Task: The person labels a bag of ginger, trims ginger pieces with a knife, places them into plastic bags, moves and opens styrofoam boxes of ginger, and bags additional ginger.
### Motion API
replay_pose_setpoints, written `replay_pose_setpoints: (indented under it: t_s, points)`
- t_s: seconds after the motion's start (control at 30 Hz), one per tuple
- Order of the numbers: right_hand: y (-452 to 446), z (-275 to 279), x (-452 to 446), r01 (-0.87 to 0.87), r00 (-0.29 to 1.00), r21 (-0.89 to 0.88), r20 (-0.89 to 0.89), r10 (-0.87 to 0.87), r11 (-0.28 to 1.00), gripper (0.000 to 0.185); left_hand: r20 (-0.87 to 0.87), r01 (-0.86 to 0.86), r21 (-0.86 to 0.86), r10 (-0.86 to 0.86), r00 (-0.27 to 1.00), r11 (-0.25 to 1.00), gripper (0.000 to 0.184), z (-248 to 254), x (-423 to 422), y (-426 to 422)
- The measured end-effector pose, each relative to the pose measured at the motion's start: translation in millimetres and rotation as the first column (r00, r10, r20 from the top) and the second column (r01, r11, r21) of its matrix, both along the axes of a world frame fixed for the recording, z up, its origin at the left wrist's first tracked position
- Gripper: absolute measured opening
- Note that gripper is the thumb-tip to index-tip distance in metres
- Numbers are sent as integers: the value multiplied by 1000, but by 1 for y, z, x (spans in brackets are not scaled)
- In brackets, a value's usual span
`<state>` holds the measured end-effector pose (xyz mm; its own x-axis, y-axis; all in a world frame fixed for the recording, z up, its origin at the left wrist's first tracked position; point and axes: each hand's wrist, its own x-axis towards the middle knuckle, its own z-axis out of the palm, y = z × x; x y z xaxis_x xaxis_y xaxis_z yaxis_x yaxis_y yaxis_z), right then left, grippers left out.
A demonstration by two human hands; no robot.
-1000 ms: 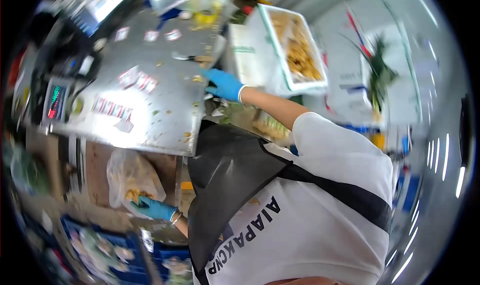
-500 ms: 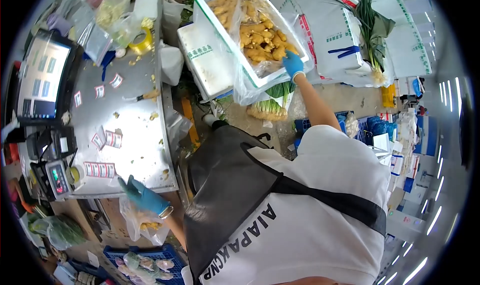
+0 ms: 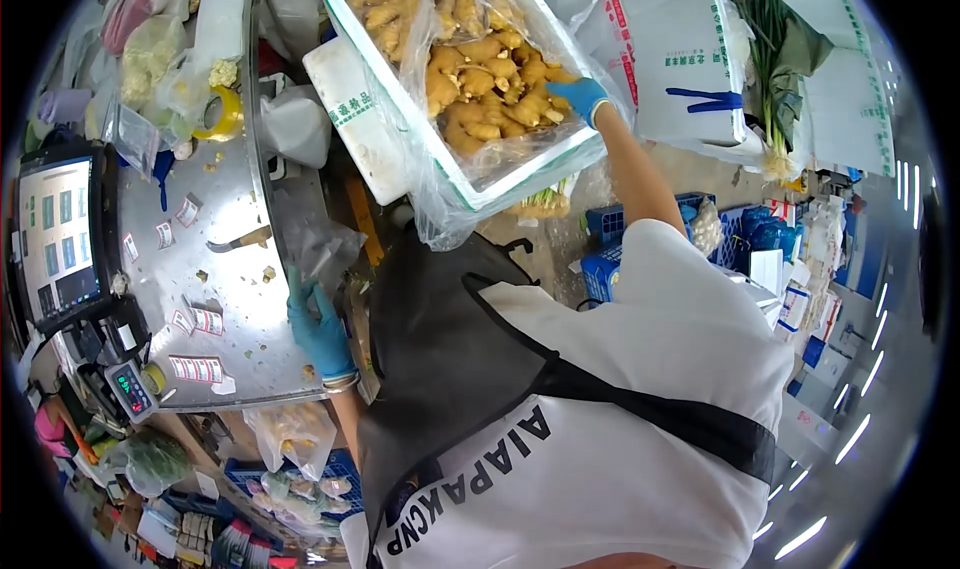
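Note:
My left hand (image 3: 322,337), in a blue glove, is at the near edge of the metal table (image 3: 235,309), its fingers apart and holding nothing. My right hand (image 3: 580,97), also gloved in blue, reaches over the right side of a white foam box (image 3: 487,201). Its fingers stretch out onto the ginger (image 3: 480,79), and no piece shows clear in its grasp. A clear plastic liner (image 3: 445,224) hangs over the box's rim and partly covers the ginger.
On the table lie a knife (image 3: 240,240), printed labels (image 3: 196,369) and yellow tape (image 3: 224,115). A screen (image 3: 62,234) and a scale display (image 3: 130,386) stand at the left. Leeks (image 3: 775,69) rest on white boxes; a bag (image 3: 292,434) hangs below the table.
My left hand has moved up and right along the table edge. My right hand stays by the ginger, its fingers reaching further left. The view has shifted, bringing the foam box nearer.

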<state>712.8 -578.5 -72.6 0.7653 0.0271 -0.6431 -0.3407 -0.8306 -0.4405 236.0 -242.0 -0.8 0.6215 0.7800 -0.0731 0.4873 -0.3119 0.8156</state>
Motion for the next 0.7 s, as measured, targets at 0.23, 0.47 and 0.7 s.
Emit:
replay_pose_setpoints:
  t_s: [0.23, 0.47, 0.7]
  points:
    - [6, 8, -25, -207, 818, -395, 432, 380, 895, 47, -140, 396, 227, -372, 918, 890, 38, 7, 70, -15]
    - [94, 9, -99, -817, 489, -280, 128, 863, 505, 42, -136, 767, 269, -765, 630, 583, 48, 16, 183, -81]
    - [101, -40, -73, -645, 756, 2, -150, 638, 764, 60, -599, 947, 258, -737, 314, 193, 51, -51, 212, -127]
